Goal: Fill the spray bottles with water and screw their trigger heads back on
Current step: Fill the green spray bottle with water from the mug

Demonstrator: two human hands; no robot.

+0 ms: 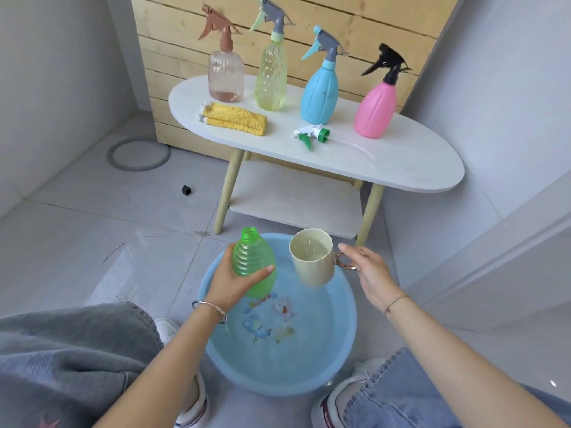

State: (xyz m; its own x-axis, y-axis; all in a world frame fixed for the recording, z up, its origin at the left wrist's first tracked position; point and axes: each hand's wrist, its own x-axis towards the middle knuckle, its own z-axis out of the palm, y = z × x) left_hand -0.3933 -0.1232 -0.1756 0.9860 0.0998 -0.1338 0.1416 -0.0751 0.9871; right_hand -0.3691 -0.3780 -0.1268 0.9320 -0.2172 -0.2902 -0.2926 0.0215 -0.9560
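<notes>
Head view. Grips the green bottle point(253, 264) round its belly with the left hand point(234, 282), thumb laid across the front, neck uncapped and tilted upward, over the left side of the blue basin point(340, 335). Holds the cream cup point(312, 257) by its handle with the right hand point(367, 273), index finger stretched forward, cup just beside the bottle, above the basin's far side. Beyond the basin, a white table point(401, 162) bearing a loose green-white trigger head point(312, 135), four spray bottles point(319, 88) with heads on, and a folded yellow cloth point(234, 118).
</notes>
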